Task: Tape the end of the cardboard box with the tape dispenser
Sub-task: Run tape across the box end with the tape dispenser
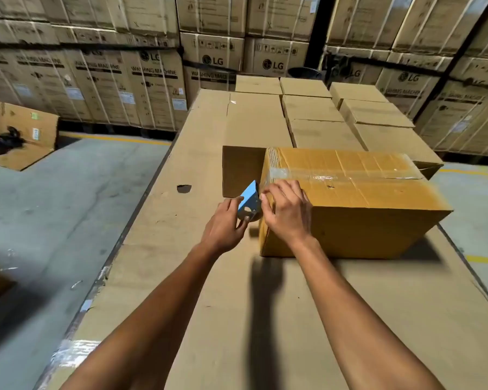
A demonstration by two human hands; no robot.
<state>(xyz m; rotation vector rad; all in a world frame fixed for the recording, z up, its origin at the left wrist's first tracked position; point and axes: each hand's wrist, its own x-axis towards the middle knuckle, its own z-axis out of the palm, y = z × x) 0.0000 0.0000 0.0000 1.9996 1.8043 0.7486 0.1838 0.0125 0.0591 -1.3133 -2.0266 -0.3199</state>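
Note:
A yellow-brown cardboard box (358, 204) lies on a large flat cardboard surface (197, 291), with clear tape running along its top seam. My left hand (226, 223) grips a blue tape dispenser (249, 202) held against the box's near-left end. My right hand (288, 212) rests on the top corner of that end, fingers curled over the edge beside the dispenser. A brown flap (241, 170) stands open behind the dispenser. The tape roll itself is mostly hidden by my hands.
Several closed small cartons (316, 114) lie in rows beyond the box. Tall stacks of printed appliance cartons (124, 85) wall the back. Grey concrete floor (54, 209) drops off left of the surface, with an open carton (20, 136) on it.

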